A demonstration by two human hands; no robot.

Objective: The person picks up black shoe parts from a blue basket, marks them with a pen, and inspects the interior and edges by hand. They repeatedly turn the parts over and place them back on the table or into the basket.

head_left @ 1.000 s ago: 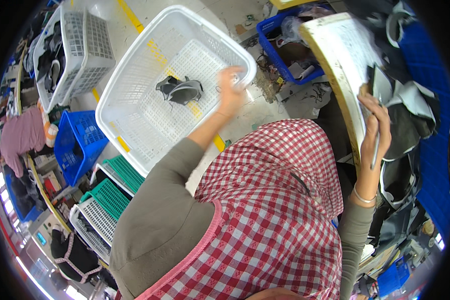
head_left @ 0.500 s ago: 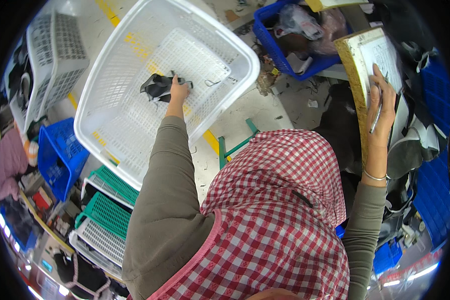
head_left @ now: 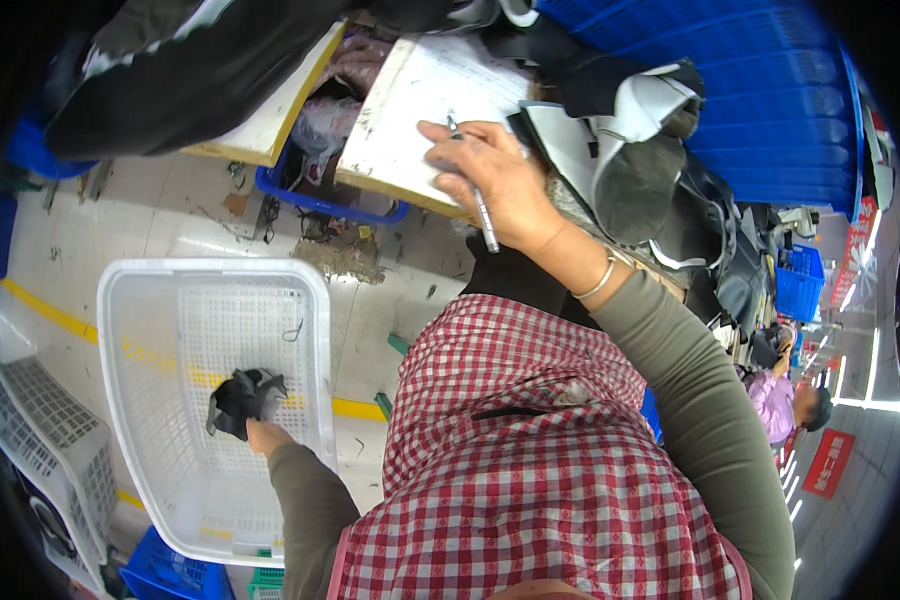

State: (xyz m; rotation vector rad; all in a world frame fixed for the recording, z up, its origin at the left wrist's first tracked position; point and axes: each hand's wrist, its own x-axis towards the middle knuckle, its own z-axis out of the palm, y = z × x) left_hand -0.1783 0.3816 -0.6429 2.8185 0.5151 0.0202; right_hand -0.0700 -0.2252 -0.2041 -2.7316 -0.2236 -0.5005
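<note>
My left hand (head_left: 265, 437) reaches into a large white plastic basket (head_left: 315, 290) at the lower left. Its fingers are closed at the near edge of a crumpled bundle of black and grey material pieces (head_left: 240, 400); the fingertips are partly hidden. My right hand (head_left: 495, 185) holds a silver pen (head_left: 487, 225) between its fingers. That hand rests over a white paper sheet (head_left: 460, 80) on a pale, wood-edged worktop (head_left: 380, 150). The pen's upper tip points at the paper.
Black and white cut pieces (head_left: 640, 180) lie heaped right of the paper, before a big blue crate (head_left: 710, 90). A blue basket (head_left: 390, 212) with plastic bags sits below the worktop. A grey-white basket (head_left: 60, 410) stands far left. A co-worker in purple (head_left: 770, 405) is at right.
The view has swung right, so the white basket shows lower left and the paper nearer the middle. My left hand stays at the black pieces; the right still holds the pen.
</note>
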